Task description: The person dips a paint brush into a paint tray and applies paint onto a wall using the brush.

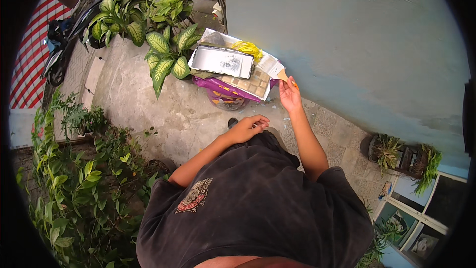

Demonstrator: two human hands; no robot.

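My right hand (290,95) grips the handle of a paintbrush (281,74), whose wide head lies toward the right corner of a tile-patterned board (255,83). On that board rests a dark-rimmed paint tray (210,59) with white paint inside and grey smears at its right part. Behind the tray is a bundle of yellow cord (248,48). Purple plastic (223,89) hangs below the board, around its support. My left hand (250,127) is near my leg, fingers loosely bent and apart, holding nothing.
A grey-blue painted wall (347,34) rises on the right. Leafy potted plants (166,52) stand left of the board, and dense greenery (89,188) fills the lower left. Planters (386,149) and a window frame (421,213) are at the right. A motorbike (57,52) is parked far left.
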